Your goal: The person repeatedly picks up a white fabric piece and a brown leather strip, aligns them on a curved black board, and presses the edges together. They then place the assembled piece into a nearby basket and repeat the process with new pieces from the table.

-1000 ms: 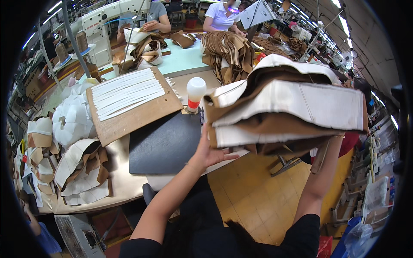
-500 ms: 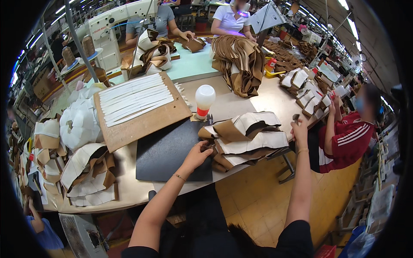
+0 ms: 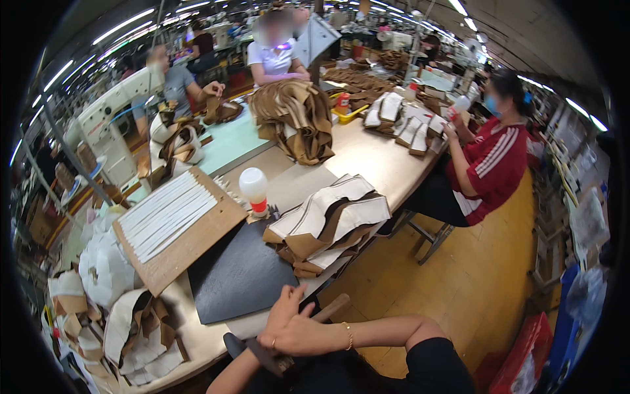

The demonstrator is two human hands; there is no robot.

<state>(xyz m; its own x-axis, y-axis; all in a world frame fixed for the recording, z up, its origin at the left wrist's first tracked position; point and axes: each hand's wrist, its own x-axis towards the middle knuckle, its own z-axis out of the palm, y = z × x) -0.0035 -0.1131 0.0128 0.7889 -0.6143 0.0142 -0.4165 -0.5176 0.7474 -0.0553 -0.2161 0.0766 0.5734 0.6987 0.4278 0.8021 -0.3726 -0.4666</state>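
Note:
Close to my body at the near table edge, my two forearms cross. My left hand [image 3: 285,307] has its fingers stretched out with nothing visible in them, near the dark board [image 3: 239,279]. Over my left wrist lies my right hand [image 3: 307,336], fingers curled round what looks like a hammer. Its wooden handle [image 3: 333,307] sticks out beyond the hand; the dark, blurred head shows at the other side. Beyond my hands, a stack of brown pieces with white lining [image 3: 328,220] rests at the table's edge, touched by neither hand.
A bottle with a red band [image 3: 253,190] stands behind the dark board. Left of it lies a brown board with white strips [image 3: 177,210]. More brown-and-white pieces [image 3: 141,335] lie at left, a brown pile [image 3: 293,125] farther back. A co-worker in red [image 3: 489,157] sits at right.
My left hand has left the stack and drawn back toward my body. My right hand has swung in from the right across my left wrist. The view has turned rightward.

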